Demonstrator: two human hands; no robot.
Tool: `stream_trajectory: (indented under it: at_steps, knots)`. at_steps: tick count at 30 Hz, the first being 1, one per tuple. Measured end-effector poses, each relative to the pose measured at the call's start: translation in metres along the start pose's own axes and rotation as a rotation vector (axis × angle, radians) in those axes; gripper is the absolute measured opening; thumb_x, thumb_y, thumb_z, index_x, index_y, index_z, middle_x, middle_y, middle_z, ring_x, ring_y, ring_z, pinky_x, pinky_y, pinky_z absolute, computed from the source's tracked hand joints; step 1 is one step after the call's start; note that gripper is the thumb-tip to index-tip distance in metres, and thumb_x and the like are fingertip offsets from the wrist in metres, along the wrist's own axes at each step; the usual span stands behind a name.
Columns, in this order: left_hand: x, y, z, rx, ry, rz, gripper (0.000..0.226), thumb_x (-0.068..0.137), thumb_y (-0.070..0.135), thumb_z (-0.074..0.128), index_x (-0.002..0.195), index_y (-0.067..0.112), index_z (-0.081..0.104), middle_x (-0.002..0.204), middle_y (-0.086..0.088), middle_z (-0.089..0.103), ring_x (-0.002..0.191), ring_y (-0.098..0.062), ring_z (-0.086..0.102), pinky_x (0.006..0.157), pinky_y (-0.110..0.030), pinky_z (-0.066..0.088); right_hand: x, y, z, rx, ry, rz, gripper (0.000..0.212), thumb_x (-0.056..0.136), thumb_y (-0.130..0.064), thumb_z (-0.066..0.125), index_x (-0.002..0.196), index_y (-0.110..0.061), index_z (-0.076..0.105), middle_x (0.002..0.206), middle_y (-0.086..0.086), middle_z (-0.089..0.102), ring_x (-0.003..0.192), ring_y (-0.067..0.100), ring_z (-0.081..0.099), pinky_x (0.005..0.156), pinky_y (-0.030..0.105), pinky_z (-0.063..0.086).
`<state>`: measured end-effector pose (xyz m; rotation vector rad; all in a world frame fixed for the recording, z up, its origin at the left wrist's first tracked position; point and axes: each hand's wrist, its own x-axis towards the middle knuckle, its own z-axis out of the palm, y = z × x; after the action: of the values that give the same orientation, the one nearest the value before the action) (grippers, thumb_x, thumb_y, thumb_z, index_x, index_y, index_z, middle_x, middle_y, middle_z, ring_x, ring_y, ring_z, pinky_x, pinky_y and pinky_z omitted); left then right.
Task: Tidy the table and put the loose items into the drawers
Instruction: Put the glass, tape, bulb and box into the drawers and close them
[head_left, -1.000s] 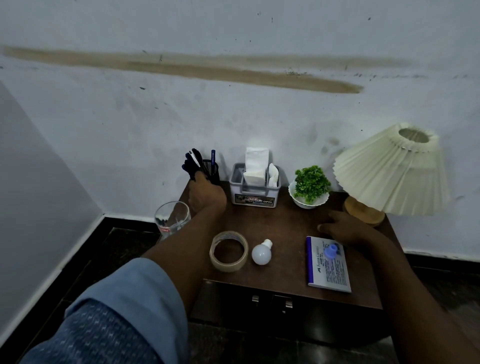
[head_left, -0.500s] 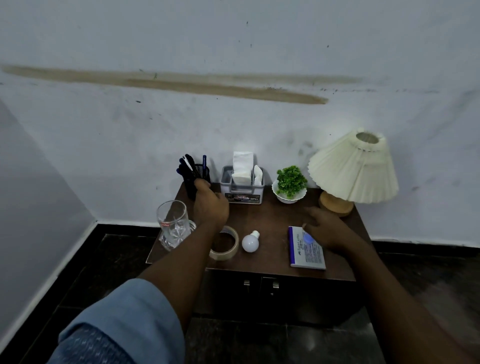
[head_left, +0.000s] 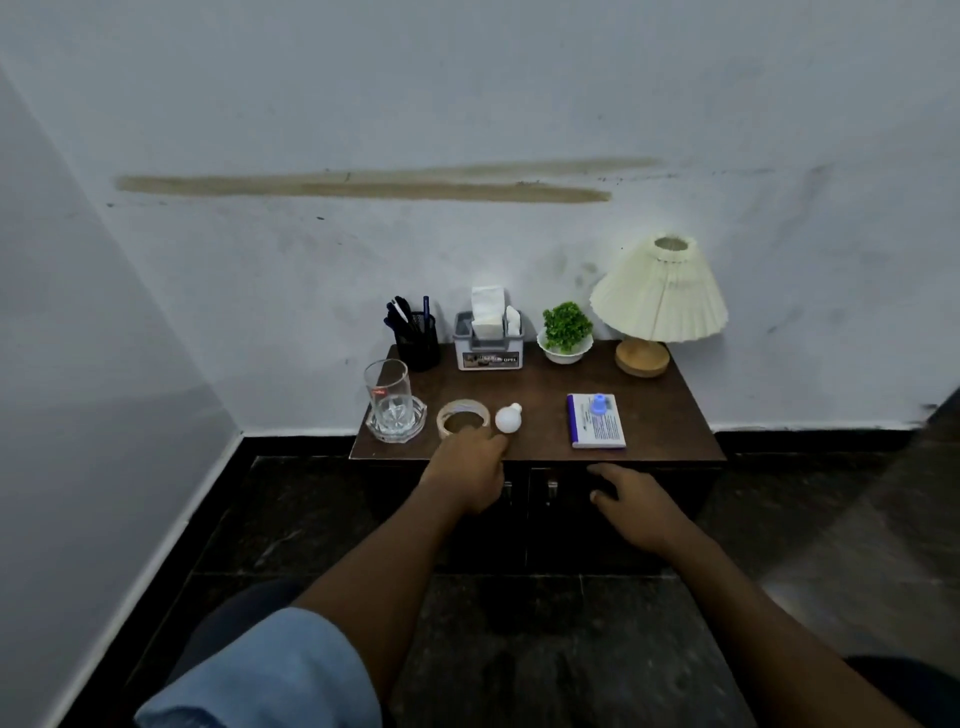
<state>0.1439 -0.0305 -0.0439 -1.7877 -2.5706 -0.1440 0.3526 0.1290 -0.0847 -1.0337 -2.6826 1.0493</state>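
On the small dark wooden table (head_left: 649, 415) lie a roll of tape (head_left: 462, 416), a white light bulb (head_left: 508, 418) and a white and blue box (head_left: 595, 421) with a small blue cap (head_left: 598, 403) on top. My left hand (head_left: 470, 475) hovers at the table's front edge, fingers just below the tape and bulb, holding nothing. My right hand (head_left: 634, 501) is lower, in front of the closed drawer fronts (head_left: 571, 519), fingers spread. Two small metal handles (head_left: 551, 487) show between my hands.
A glass (head_left: 388, 397) stands in a glass ashtray at the front left corner. Along the back stand a black pen holder (head_left: 418, 340), a tissue box (head_left: 488, 345), a small potted plant (head_left: 566, 332) and a pleated lamp (head_left: 657, 296). Walls close the back and left.
Both hands have drawn back from the tabletop: the left from the pen holder to the front edge, the right from the box down to the drawer fronts. The view has pulled away from the table.
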Motion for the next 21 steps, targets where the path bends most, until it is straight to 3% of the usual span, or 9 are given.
stream_trajectory:
  at_steps: [3,6,11,15,18,21]
  knots:
    - [-0.006,0.007,0.016,0.008,-0.024,0.106,0.023,0.09,0.02,0.053,0.107,0.01,0.065,0.116,-0.014,0.066,0.105,-0.036,0.062,0.085,-0.045,0.052,-0.005,0.012,0.022,0.13,-0.019,0.099,0.05,0.097,-0.025,0.065,0.145,-0.016,0.056,0.143,0.002,0.061,0.13,0.019,0.058,0.103,0.027,0.046]
    - [-0.005,0.004,0.036,-0.002,-0.009,0.172,0.031,0.091,0.02,0.051,0.116,0.012,0.068,0.124,-0.01,0.066,0.113,-0.031,0.06,0.095,-0.044,0.049,0.001,0.018,0.044,0.278,0.008,0.196,0.047,0.095,-0.017,0.068,0.141,-0.012,0.059,0.141,0.004,0.063,0.129,0.019,0.059,0.108,0.035,0.047]
    - [0.007,0.012,0.055,-0.257,-0.08,0.078,0.043,0.09,0.009,0.052,0.132,0.012,0.064,0.139,-0.009,0.06,0.123,-0.03,0.057,0.103,-0.046,0.05,0.025,0.003,0.077,0.784,0.003,0.448,0.048,0.098,-0.01,0.06,0.144,-0.019,0.051,0.14,-0.001,0.056,0.123,0.023,0.058,0.079,0.037,0.055]
    - [0.028,0.028,0.057,-0.439,-0.09,0.099,0.041,0.091,0.005,0.053,0.129,0.008,0.067,0.131,-0.012,0.065,0.12,-0.029,0.06,0.103,-0.043,0.05,0.046,-0.021,0.11,1.145,0.118,0.569,0.03,0.102,-0.021,0.053,0.131,-0.023,0.052,0.126,0.006,0.065,0.113,0.027,0.065,0.08,0.042,0.058]
    - [0.039,0.033,0.056,-0.478,-0.13,0.103,0.043,0.092,0.006,0.053,0.132,0.009,0.066,0.133,-0.01,0.065,0.123,-0.025,0.059,0.106,-0.039,0.049,0.05,-0.031,0.129,1.152,0.214,0.569,0.022,0.101,-0.025,0.053,0.123,-0.025,0.05,0.11,0.002,0.068,0.091,0.017,0.068,0.071,0.036,0.057]
    - [0.049,0.04,0.058,-0.484,-0.194,0.112,0.041,0.094,0.008,0.055,0.133,0.012,0.067,0.135,-0.009,0.066,0.123,-0.025,0.061,0.105,-0.037,0.05,0.039,-0.022,0.132,0.998,0.255,0.575,0.019,0.099,-0.02,0.052,0.118,-0.018,0.052,0.098,0.005,0.065,0.073,0.015,0.058,0.057,0.03,0.048]
